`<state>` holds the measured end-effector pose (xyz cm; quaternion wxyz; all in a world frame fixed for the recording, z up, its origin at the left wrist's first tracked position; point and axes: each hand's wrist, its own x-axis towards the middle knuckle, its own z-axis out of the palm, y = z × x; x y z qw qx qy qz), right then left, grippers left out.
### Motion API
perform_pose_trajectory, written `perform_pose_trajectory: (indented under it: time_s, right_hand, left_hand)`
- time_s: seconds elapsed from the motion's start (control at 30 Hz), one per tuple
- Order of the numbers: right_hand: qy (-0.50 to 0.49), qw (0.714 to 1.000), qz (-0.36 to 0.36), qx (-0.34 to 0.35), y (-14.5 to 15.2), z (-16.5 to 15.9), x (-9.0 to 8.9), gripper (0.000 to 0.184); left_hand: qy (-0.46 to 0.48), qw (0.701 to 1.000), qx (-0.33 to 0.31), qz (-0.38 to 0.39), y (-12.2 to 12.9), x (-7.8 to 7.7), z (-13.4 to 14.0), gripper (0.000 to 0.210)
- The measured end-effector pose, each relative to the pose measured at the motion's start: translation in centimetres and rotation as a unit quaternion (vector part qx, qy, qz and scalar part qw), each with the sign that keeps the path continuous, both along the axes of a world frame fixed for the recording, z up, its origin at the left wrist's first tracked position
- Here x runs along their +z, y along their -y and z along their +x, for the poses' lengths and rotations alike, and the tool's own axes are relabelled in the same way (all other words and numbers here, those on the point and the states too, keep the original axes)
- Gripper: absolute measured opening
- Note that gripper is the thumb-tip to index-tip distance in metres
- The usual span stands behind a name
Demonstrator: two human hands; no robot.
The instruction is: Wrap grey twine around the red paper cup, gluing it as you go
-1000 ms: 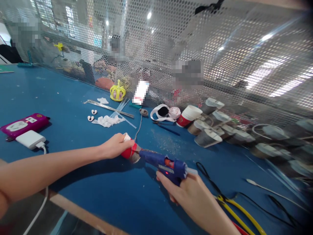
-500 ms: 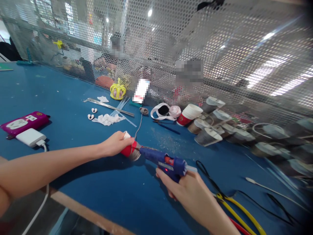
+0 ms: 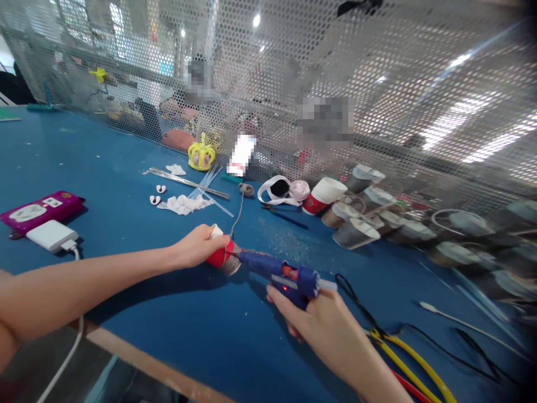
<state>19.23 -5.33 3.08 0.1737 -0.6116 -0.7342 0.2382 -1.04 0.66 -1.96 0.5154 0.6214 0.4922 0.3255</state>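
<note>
My left hand [image 3: 196,247] is closed around a red paper cup [image 3: 217,257], which lies tilted just above the blue table. Grey yarn [image 3: 231,265] is wrapped around one end of the cup, and a strand leads back to a small yarn ball [image 3: 247,190]. In my right hand [image 3: 321,324] is a blue hot glue gun [image 3: 272,270] with its red light lit and a clear glue stick at its rear. The gun's nozzle points left and meets the cup at the edge of the yarn; exact contact is hard to make out.
Stacked paper cups [image 3: 324,195] and several yarn-wrapped cups [image 3: 356,233] stand at right. Yellow-and-red-handled pliers [image 3: 413,358] lie near my right forearm, beside black cords. A purple power strip [image 3: 44,211] with a white charger sits left. A perforated metal screen [image 3: 268,73] borders the table's back.
Hardly anything differs. Both hands, the cup and the glue gun hold nearly the same position; the whole view has shifted slightly.
</note>
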Motion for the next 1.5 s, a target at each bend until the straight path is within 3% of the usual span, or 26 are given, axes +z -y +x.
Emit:
perform_pose_trajectory:
  time_s: [0.13, 0.6, 1.1, 1.23, 1.37, 1.5]
  right_hand:
    - [-0.003, 1.000, -0.011, -0.019, -0.4, 0.0, 0.1, 0.033]
    - [-0.038, 0.998, -0.034, -0.032, -0.5, -0.5, 0.3, 0.029]
    - [-0.051, 0.995, -0.084, -0.029, -0.5, 0.2, 0.8, 0.028]
    - [-0.127, 0.986, -0.108, -0.026, -1.0, 0.8, 0.9, 0.027]
    - [-0.232, 0.969, -0.046, -0.074, -2.4, 1.9, 0.6, 0.026]
    - [-0.183, 0.964, 0.060, -0.182, -5.0, 4.2, -0.5, 0.027]
  left_hand:
    - [-0.035, 0.998, -0.001, 0.051, 0.1, -0.4, -0.1, 0.037]
    - [-0.065, 0.995, -0.031, 0.074, 0.5, 0.2, -0.1, 0.038]
    - [-0.008, 0.999, -0.012, 0.040, 0.0, -0.5, -0.1, 0.034]
    - [0.014, 1.000, 0.008, 0.026, -0.3, -0.8, 0.0, 0.034]
    - [0.016, 0.999, 0.020, 0.040, -0.2, -0.9, -0.1, 0.036]
    - [0.017, 0.996, 0.015, 0.082, 0.1, -1.1, -0.2, 0.037]
